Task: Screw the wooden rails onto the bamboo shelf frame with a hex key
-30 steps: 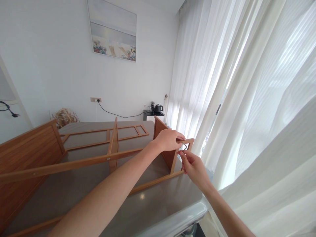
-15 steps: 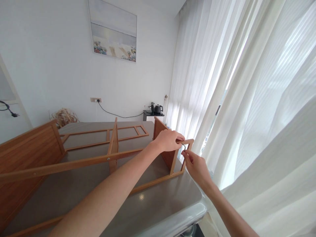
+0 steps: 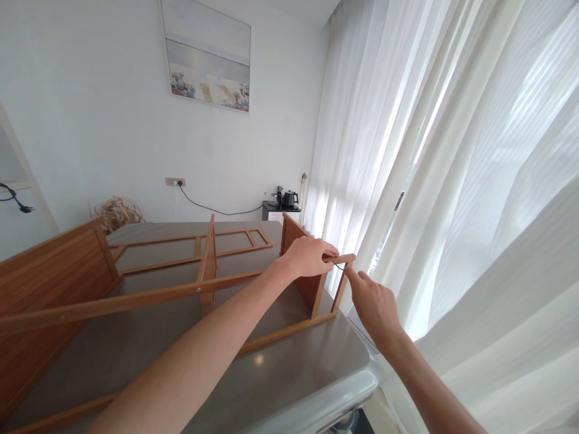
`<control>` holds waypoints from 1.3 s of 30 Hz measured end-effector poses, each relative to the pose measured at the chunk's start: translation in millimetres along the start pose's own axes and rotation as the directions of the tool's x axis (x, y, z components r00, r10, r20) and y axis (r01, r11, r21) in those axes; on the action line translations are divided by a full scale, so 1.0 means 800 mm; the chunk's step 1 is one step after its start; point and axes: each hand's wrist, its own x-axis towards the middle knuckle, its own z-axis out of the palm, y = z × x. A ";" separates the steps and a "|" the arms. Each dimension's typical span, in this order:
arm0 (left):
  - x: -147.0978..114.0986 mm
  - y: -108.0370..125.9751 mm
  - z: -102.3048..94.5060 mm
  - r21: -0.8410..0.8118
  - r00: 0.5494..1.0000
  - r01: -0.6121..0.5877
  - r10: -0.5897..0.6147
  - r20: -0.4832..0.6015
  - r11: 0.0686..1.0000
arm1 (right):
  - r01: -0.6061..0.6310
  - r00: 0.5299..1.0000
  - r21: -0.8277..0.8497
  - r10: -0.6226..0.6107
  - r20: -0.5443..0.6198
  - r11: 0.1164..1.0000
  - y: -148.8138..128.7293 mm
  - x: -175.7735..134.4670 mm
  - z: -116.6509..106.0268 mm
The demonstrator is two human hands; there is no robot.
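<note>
A brown wooden shelf frame [image 3: 158,299] lies on its side, with upright panels between its rails. At its right end my left hand [image 3: 309,256] is closed around the upper rail, the fingertips near a thin dark hex key [image 3: 340,267]. My right hand [image 3: 374,306] pinches the hex key's outer end, just right of the frame's end piece. The key's inner end reaches toward the rail under my left fingers, which hide its tip. A small round metal fastener [image 3: 198,290] shows on the long rail by the middle panel [image 3: 208,253].
The frame rests on a grey-covered table [image 3: 312,361] with a rounded right corner. Sheer white curtains [image 3: 452,241] hang close on my right. Behind stand a black kettle [image 3: 289,199] on a small cabinet and a heap of straw-like strips [image 3: 118,214]. A cord runs along the wall.
My right hand has swung the hex key's outer end upward and to the right, from hanging down to nearly level. My left hand stays on the rail.
</note>
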 end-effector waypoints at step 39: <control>0.001 0.001 -0.001 0.029 1.000 0.017 -0.017 0.025 0.999 | -0.379 0.923 0.911 0.008 0.385 -0.160 -0.054 -0.008 -0.011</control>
